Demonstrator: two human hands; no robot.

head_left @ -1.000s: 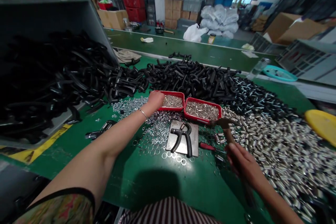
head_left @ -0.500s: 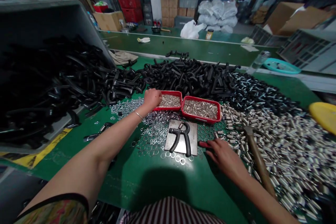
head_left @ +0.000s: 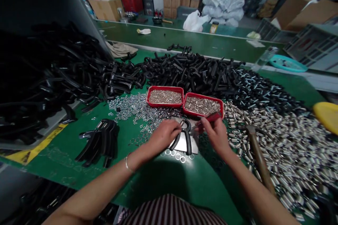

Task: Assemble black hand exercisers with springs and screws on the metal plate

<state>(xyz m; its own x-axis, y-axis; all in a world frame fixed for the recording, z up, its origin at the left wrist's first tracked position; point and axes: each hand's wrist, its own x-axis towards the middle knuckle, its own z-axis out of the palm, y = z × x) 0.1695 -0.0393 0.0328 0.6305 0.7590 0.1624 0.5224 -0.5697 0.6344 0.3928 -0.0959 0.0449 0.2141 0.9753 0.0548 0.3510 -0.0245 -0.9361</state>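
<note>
A black hand grip [head_left: 188,137] lies on a square metal plate [head_left: 194,143] in front of me. My left hand [head_left: 164,134] is closed at the upper left of the grip; what its fingertips pinch is hidden. My right hand [head_left: 215,133] holds a red-handled tool [head_left: 211,117], its thin tip pointing left at the top of the grip. Behind the plate stand two red trays, the left one [head_left: 165,105] with tiny metal pieces and the right one [head_left: 202,115] with small pins. Several metal rings [head_left: 178,156] lie along the plate's front edge.
Black handles [head_left: 195,72] are heaped at the back and in a grey bin [head_left: 87,10] on the left. Finished-looking grips [head_left: 101,140] lie at the left. A hammer [head_left: 260,158] rests among silver cylinders [head_left: 287,151] on the right. A yellow lid [head_left: 327,116] is at the far right.
My left hand has moved from the left red tray down to the grip. My right hand has raised the red-handled tool from the table and brought it to the grip's top.
</note>
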